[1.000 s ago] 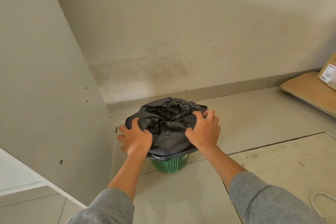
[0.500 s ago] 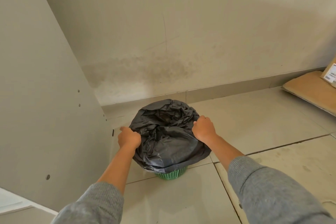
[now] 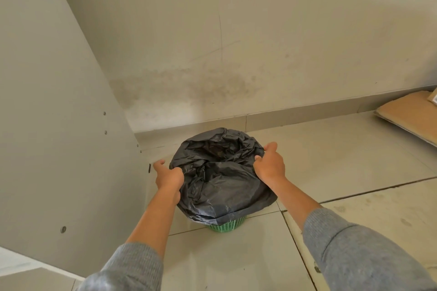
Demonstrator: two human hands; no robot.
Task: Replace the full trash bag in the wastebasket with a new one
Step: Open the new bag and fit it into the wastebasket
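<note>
Both hands had a grip on the black trash bag (image 3: 220, 172). The left hand (image 3: 169, 178) was curled round a fold of plastic at the bag's left edge, and the right hand (image 3: 269, 164) pinched a bunch of it at the right edge, fingers closed on the film. Holding opposite sides looked meant to peel the overhang off the rim evenly, so the bag could be gathered and lifted without spilling. The bag sat in the green wastebasket (image 3: 225, 224), draped so far over it that only the lattice base showed. The basket stood on the tiled floor (image 3: 331, 160), close to a pale cabinet panel (image 3: 59, 125) and the wall. Flat cardboard (image 3: 406, 113) lay well apart at the right.
</note>
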